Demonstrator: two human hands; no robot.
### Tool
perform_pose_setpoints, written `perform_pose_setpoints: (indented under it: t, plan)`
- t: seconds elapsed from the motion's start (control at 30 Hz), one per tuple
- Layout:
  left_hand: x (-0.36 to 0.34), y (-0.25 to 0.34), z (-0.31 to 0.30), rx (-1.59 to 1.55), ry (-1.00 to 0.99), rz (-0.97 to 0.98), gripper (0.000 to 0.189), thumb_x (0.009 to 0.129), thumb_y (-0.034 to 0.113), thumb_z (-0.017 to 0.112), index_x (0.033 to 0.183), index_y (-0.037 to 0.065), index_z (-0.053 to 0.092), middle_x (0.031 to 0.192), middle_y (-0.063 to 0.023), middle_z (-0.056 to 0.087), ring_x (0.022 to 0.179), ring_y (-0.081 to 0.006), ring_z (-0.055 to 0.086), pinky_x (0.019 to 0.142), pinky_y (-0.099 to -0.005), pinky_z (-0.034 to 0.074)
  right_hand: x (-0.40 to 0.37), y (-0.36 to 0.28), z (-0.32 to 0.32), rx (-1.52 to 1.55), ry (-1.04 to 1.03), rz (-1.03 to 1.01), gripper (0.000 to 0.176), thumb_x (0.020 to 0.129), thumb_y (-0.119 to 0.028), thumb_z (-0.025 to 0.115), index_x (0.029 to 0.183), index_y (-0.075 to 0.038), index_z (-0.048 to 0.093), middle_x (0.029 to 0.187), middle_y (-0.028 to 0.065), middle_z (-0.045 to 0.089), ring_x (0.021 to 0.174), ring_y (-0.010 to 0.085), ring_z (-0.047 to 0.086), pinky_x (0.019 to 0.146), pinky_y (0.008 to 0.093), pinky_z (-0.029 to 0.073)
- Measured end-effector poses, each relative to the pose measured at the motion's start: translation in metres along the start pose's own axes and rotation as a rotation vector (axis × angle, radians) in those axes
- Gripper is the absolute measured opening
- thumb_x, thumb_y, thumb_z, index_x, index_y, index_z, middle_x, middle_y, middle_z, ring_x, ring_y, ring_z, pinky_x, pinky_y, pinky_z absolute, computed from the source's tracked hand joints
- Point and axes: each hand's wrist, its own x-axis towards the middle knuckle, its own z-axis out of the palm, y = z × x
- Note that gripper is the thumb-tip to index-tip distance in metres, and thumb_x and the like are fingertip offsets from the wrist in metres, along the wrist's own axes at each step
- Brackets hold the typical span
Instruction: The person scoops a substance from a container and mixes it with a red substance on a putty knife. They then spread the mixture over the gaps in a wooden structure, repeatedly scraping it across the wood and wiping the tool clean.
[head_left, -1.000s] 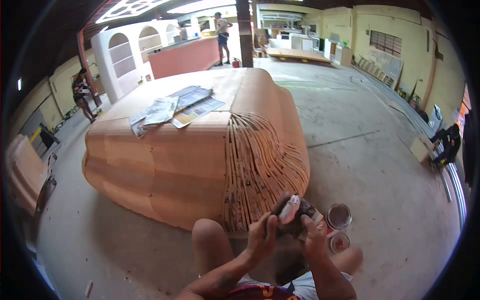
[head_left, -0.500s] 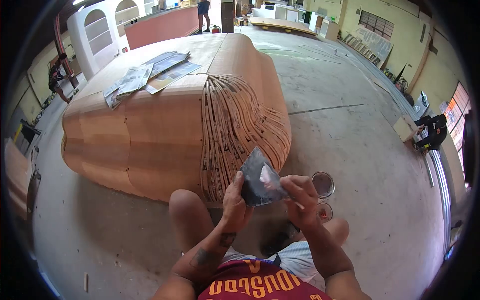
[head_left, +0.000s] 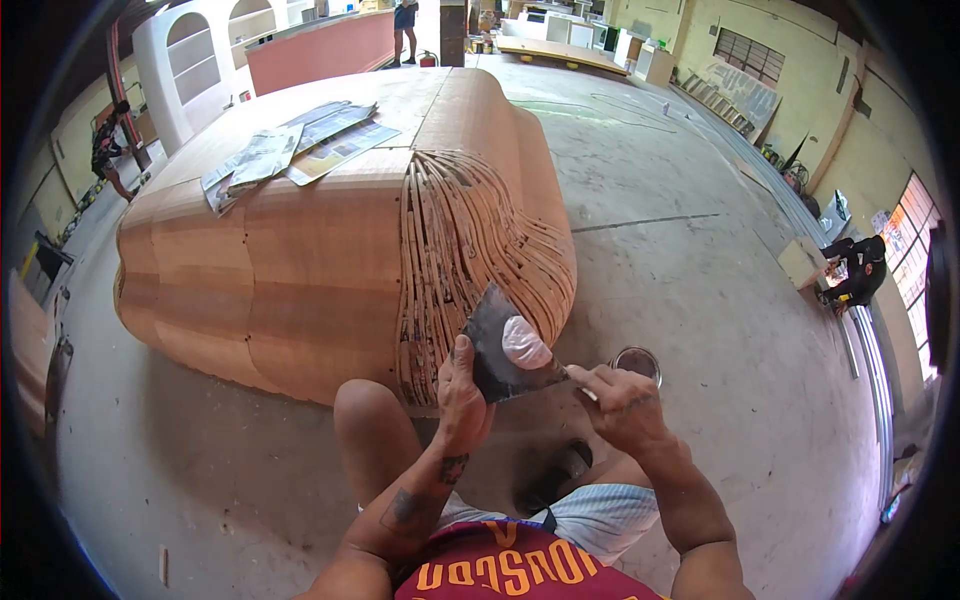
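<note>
My left hand (head_left: 463, 405) grips a dark, flat, square putty board (head_left: 487, 350) by its near left edge, thumb on top. On the board sits a rounded, pinkish-white lump of putty (head_left: 525, 343). At the board's right corner, my right hand (head_left: 628, 408) is closed around a small putty knife (head_left: 587, 394); its pale handle end pokes out below the fingers, and most of the tool is hidden. Right behind the board rises a large curved wooden piece (head_left: 320, 270), its corner made of wavy stacked strips (head_left: 450, 250) with dark gaps between them.
Newspaper sheets (head_left: 295, 150) lie on the wooden piece. A round tin (head_left: 637, 362) stands on the floor by my right hand. Someone in dark clothes (head_left: 858, 270) crouches at the right; other people stand at the far left and back. Long metal lengths (head_left: 880, 370) run along the right wall.
My right hand has shifted right, to the board's corner, and the putty lump shows fuller and rounder. My left hand and the board have moved slightly left; the second tin is now out of sight.
</note>
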Motion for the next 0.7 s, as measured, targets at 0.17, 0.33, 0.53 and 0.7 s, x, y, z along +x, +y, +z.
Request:
perform_pose_setpoints:
  t: [0.17, 0.33, 0.53, 0.7]
  plan:
    - [0.001, 0.010, 0.003, 0.148, -0.021, 0.117, 0.048, 0.110, 0.041, 0.045, 0.129, -0.002, 0.059, 0.123, -0.0111, 0.066, 0.108, -0.0198, 0.067, 0.093, -0.0359, 0.057, -0.030, 0.008, -0.012, 0.766, 0.092, 0.675, 0.026, 0.100, -0.015, 0.064, 0.120, 0.001, 0.065, 0.097, 0.0038, 0.071, 0.081, 0.0113, 0.066, 0.072, 0.0290, 0.054]
    - [0.009, 0.000, 0.009, 0.328, -0.003, 0.336, 0.046, 0.110, 0.041, 0.047, 0.121, -0.001, 0.063, 0.109, -0.0060, 0.068, 0.103, -0.0157, 0.065, 0.087, -0.0321, 0.055, -0.026, -0.020, 0.016, 1.307, 0.259, 0.637, 0.024, 0.100, -0.014, 0.062, 0.118, 0.002, 0.064, 0.101, 0.0011, 0.068, 0.089, 0.0077, 0.063, 0.080, 0.0256, 0.052]
    - [-0.009, 0.007, 0.013, 0.535, -0.006, 0.409, 0.038, 0.109, 0.038, 0.050, 0.095, 0.005, 0.062, 0.084, 0.0073, 0.051, 0.077, -0.0052, 0.043, 0.067, -0.0232, 0.037, -0.018, -0.023, 0.036, 1.467, 0.290, 0.676, 0.025, 0.100, -0.012, 0.059, 0.120, 0.002, 0.062, 0.105, 0.0034, 0.068, 0.091, 0.0101, 0.065, 0.084, 0.0268, 0.054]
    - [-0.020, 0.007, 0.023, 0.646, -0.082, 0.430, 0.041, 0.110, 0.037, 0.048, 0.107, -0.001, 0.064, 0.083, 0.0055, 0.057, 0.076, -0.0054, 0.047, 0.065, -0.0236, 0.041, -0.008, -0.033, 0.035, 1.511, 0.300, 0.662, 0.026, 0.100, -0.011, 0.057, 0.122, 0.002, 0.062, 0.108, 0.0050, 0.068, 0.095, 0.0118, 0.067, 0.087, 0.0284, 0.056]
